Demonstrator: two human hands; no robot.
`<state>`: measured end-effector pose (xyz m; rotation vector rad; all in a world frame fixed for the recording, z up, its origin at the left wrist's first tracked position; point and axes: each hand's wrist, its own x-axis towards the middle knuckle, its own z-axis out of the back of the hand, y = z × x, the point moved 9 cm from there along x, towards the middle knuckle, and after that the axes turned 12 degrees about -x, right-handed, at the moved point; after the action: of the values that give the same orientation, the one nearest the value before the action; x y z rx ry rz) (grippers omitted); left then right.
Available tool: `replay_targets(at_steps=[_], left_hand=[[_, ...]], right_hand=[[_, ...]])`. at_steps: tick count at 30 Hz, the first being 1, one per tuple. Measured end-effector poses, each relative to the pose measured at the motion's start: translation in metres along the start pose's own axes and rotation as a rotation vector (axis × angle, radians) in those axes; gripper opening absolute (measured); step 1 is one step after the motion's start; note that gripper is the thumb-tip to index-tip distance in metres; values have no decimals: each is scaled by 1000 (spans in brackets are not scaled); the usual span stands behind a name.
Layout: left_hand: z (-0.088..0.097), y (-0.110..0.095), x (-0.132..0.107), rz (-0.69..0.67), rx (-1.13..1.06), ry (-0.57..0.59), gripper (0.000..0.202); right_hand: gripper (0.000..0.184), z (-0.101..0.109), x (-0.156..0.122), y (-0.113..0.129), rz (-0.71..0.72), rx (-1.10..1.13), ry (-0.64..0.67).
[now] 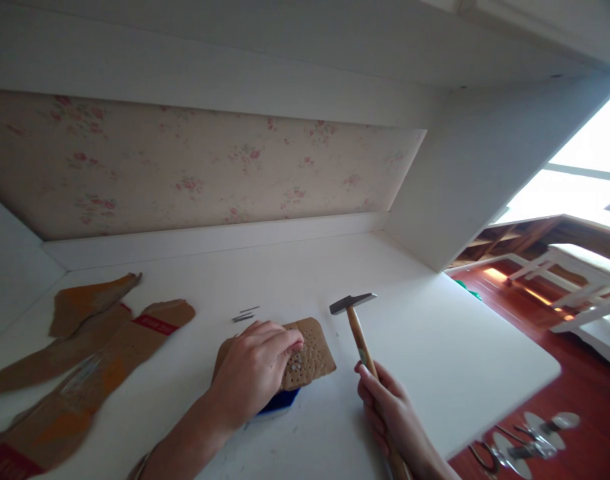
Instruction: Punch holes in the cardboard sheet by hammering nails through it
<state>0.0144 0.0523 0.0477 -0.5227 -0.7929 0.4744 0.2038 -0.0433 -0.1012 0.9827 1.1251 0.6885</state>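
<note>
— Pressing the brown board (312, 357) down, left hand (257, 373) rests on it ungripped; many dots are punched already.
— Right hand (389, 413)?
— Clamped on the hammer (359, 330), just beside. Loose nails (245, 315) beyond the left hand lie unused.

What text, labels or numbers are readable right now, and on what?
None can be read.
Red strip on the torn cardboard: pale lettering, too blurred to read.
Red patch at the cardboard's bottom-left end: too blurred to read.
Hammer and holed pad: no marks visible.
</note>
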Motion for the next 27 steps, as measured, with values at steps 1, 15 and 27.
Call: replay_targets(at_steps=[1,15,27], left_hand=[[0,0,0,1,-4,-2,13],[-5,4,-1,13,-52,23,13],[-7,0,0,-13,-30,17,12]], right_hand=[[43,0,0,0,2,-5,-1],[42,1,-1,-5,14,-10,-7],[40,1,0,-3,6,-4,-10]])
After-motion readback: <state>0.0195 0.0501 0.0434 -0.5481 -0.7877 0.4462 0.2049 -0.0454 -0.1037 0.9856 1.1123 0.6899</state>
